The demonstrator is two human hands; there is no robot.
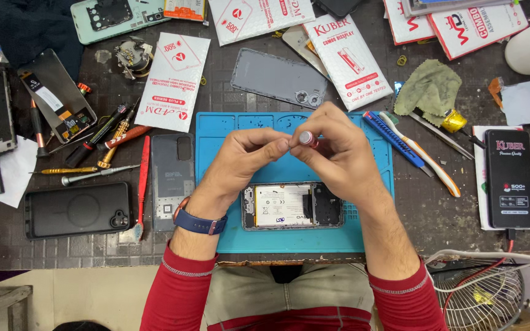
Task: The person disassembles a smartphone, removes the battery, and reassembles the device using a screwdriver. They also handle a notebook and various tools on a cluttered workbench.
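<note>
Head view, the only one we have. Both our hands are up over the blue mat (216, 132), meeting at a small screwdriver (308, 139). Our right hand (338, 156) has its fingers curled narrow around the tool's red body, the silvery end cap showing toward the camera. Our left hand (240, 156), watch (199, 222) on the wrist, pinches thumb and forefinger tight at the tool's left side, right against the cap. Whether it grips a bit or just the cap, we cannot tell; the tip is hidden.

The screwdriver sits above the mat's middle, well clear of the opened phone (292, 205) lying below our wrists with its battery and board exposed. The phone's long axis runs left to right across the mat. The tool's long axis looks close to the camera's line of sight, cap end up toward us, working end pointing down and away behind the right fingers; we judge that, we don't see it.

Our read: we're readying the tool, fitting or turning something at its end, not yet on a screw. The next move calls for a steady pinch and keeping the axis straight.

Around us: more screwdrivers (102, 138) on the left, a grey back cover (277, 78) above the mat, a cloth (430, 89) on the right.
</note>
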